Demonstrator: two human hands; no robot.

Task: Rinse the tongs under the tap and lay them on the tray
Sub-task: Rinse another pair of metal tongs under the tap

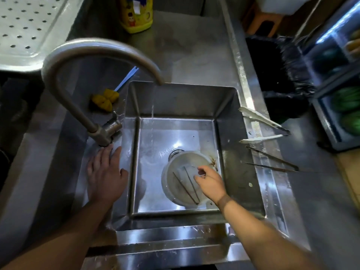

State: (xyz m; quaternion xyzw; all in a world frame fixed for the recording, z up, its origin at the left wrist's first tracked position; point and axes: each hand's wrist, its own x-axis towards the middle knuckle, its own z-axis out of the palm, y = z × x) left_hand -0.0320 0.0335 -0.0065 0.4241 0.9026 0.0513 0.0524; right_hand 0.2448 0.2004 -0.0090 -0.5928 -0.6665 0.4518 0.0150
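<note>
Dark tongs [185, 188] lie in white bowl [169, 191] on sink [175, 102] floor. Long axis diagonal: joined end toward person, open tips toward sink's far-left corner. Right hand [209, 182] over bowl, fingers curled, thumb close to forefinger beside tongs; whether pinching them, cannot tell. Left hand [105, 172] flat, fingers spread, pressing desk [58, 152] left of sink.

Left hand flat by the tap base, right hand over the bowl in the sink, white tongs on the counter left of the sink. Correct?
One slip: the head view shows the white tongs on the counter right of the sink, not left. The rest holds: left hand flat by the tap base, right hand over the bowl.
</note>
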